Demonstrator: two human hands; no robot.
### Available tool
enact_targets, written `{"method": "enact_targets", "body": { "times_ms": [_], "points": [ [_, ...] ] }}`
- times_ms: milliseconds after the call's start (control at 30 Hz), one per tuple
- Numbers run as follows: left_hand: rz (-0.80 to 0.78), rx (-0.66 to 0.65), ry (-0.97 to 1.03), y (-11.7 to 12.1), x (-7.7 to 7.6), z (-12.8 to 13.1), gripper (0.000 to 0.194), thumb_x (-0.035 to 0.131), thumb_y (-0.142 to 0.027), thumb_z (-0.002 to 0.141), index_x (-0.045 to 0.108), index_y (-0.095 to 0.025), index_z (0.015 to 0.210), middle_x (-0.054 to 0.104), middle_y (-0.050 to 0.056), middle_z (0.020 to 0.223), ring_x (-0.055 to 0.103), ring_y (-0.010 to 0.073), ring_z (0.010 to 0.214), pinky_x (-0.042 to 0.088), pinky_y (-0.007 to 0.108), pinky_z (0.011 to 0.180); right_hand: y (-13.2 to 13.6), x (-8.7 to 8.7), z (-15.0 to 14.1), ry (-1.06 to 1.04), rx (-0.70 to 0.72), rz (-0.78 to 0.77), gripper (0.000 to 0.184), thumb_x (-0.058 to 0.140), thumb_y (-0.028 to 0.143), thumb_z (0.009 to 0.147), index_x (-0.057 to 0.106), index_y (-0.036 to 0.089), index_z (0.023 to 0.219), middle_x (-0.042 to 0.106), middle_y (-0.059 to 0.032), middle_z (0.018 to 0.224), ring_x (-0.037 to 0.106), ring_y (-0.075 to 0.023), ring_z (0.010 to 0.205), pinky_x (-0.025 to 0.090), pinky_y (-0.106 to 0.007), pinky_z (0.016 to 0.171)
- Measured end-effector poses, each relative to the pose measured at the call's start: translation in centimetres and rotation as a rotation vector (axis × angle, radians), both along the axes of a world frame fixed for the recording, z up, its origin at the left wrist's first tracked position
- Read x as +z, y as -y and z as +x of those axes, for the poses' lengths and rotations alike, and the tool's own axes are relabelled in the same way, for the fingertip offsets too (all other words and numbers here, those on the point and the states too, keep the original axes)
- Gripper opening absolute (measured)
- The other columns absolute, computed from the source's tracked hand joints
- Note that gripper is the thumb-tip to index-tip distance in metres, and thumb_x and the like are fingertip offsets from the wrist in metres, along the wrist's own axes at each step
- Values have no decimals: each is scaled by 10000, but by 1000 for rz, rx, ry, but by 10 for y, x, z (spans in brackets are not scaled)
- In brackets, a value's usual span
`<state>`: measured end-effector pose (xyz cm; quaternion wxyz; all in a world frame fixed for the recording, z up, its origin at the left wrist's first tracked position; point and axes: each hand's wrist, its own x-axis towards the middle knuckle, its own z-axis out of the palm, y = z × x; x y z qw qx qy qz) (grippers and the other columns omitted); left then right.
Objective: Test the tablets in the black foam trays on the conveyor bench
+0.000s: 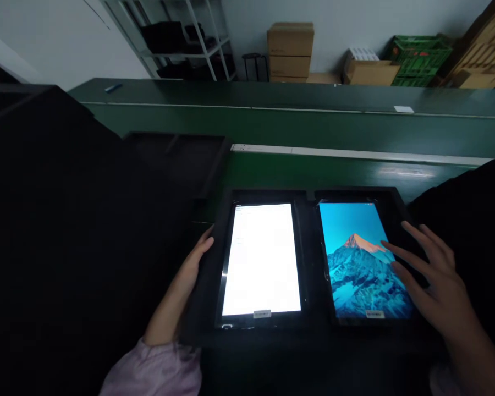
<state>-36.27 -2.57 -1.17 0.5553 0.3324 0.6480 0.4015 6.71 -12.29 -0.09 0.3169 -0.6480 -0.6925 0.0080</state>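
Two tablets lie side by side in a black tray [312, 258]. The left tablet [262, 258] shows a nearly blank white screen. On the right tablet [355, 280] a snowy mountain under a blue sky is displayed. Each has a small white label along its near edge. My left hand [193, 261] grips the tray's left side, thumb on the rim, the other fingers mostly hidden. Over the right tablet's right edge is my right hand [433, 275], open with fingers spread, a fingertip at or just above the screen; contact is hard to tell.
Another black tray [177, 159] sits behind on the green conveyor [280, 176]. Dark coverings [66, 231] stand at both sides. Across the line are a shelf [185, 54], cardboard boxes [290, 49] and green crates [421, 58].
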Motion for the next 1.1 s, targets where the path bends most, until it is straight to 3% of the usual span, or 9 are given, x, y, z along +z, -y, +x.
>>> {"method": "enact_targets", "body": {
  "times_ms": [167, 267, 400, 533, 733, 900, 1000, 1100],
  "points": [
    [69, -158, -21, 18, 21, 1, 982, 745, -573, 852, 315, -300, 1691, 431, 62, 1719, 433, 308, 1561, 388, 407, 1272, 2, 8, -1, -60, 25, 8, 303, 539, 530, 1052, 809, 405, 1112, 585, 20, 1560, 433, -416, 1531, 439, -717, 1191],
    [8, -246, -157, 29, 31, 8, 1067, 718, -608, 860, 141, -362, 1724, 257, 54, 1794, 352, 315, 1605, 364, 471, 1284, 1, 10, -4, -69, 16, 12, 298, 543, 490, 1057, 824, 393, 1076, 616, 5, 1526, 470, -414, 1502, 468, -724, 1161],
    [54, -275, -498, 42, 37, 15, 1146, 675, -667, 820, 113, -252, 1728, 126, 133, 1818, 207, 378, 1650, 262, 583, 1309, 6, 15, -6, -37, 20, 29, 339, 527, 426, 1071, 849, 379, 977, 672, 16, 1454, 521, -368, 1474, 532, -637, 1153],
    [193, -298, -778, 56, 43, 17, 1124, 612, -756, 811, 141, -286, 1717, 97, 129, 1820, 216, 408, 1643, 290, 646, 1277, 24, 25, -6, 21, 234, 41, 322, 558, 388, 1062, 852, 405, 933, 653, 33, 1482, 526, -338, 1476, 605, -556, 1084],
    [22, -503, -884, 68, 42, 27, 1183, 534, -874, 780, 37, -361, 1723, -69, 79, 1829, 127, 511, 1636, 349, 795, 1166, 49, 30, -6, 123, 379, -89, 340, 544, 295, 1055, 846, 430, 975, 504, 85, 1637, 377, -351, 1579, 620, -577, 1054],
    [125, -521, -1013, 75, 30, 24, 1328, 571, -887, 735, -137, -326, 1709, -178, 111, 1812, 9, 519, 1643, 333, 813, 1156, 47, 22, -8, 161, 220, -76, 322, 550, 314, 1058, 854, 385, 979, 484, 56, 1652, 344, -391, 1585, 641, -596, 1012],
    [213, -557, -1092, 87, 25, 27, 1293, 610, -844, 767, -128, -353, 1709, -132, 103, 1821, 16, 518, 1642, 284, 819, 1178, 47, 20, -7, 141, 117, -50, 299, 539, 354, 1072, 837, 377, 1060, 442, 59, 1679, 394, -387, 1557, 665, -604, 966],
    [287, -585, -1162, 93, 23, 38, 1241, 602, -834, 796, -47, -333, 1727, -106, 110, 1825, 4, 503, 1647, 156, 816, 1224, 49, 20, -5, 127, 111, -42, 302, 528, 360, 1082, 829, 374, 1060, 458, 71, 1668, 441, -369, 1532, 678, -580, 951]
  ]
}}
